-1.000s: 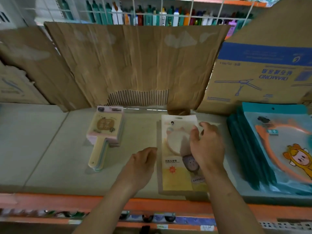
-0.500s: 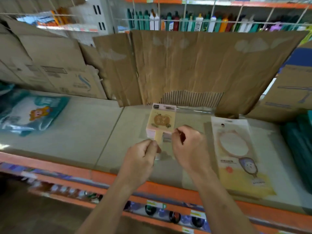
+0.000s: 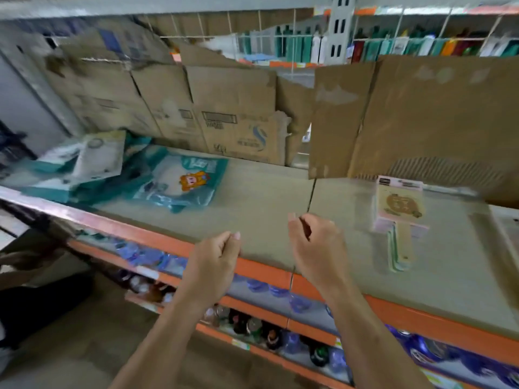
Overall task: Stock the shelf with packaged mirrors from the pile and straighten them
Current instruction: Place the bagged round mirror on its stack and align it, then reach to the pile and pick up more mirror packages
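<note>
The left hand (image 3: 216,256) is hovering over the orange front edge of the shelf (image 3: 266,197). Its fingers are curling into a loose fist with the thumb lying against the forefinger, and it is gripping nothing. The right hand (image 3: 316,245) is hanging near it at 3 o'clock, above the shelf board. Its fingers are curling inward with the thumb tip close to the forefinger, and it is neither holding nor touching anything. The stack of packaged mirrors (image 3: 398,211) is lying flat on the shelf at 2 o'clock from the right hand, apart from it, handles pointing toward the front edge. A pile of teal packets (image 3: 179,181) is sitting at 10 o'clock from the left hand, in front of the cardboard (image 3: 233,108) at the back.
</note>
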